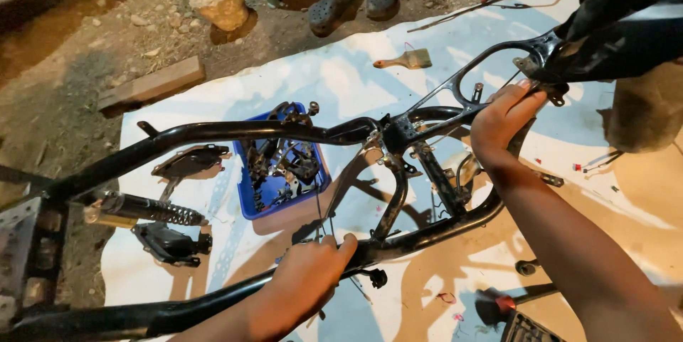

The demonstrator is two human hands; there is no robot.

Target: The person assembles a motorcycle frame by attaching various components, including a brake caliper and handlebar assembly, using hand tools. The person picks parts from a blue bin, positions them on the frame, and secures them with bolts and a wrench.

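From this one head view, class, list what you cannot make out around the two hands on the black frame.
- Left hand: its fingers close on the frame and thin wires; the grip point is covered by the hand itself.
- Right hand: fingertips hidden behind the frame's bracket.
- Blue tray: its metal parts are a tangle, too small to tell apart.
- Frame's left end: cut off by the picture's edge.
- Paintbrush: small and blurred.

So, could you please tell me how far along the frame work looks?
Done: the black frame looks stripped bare, with loose parts in the blue bin. In hand: left hand grips the lower tube, right hand the rear bracket. Left: shock absorber and covers lie unattached.
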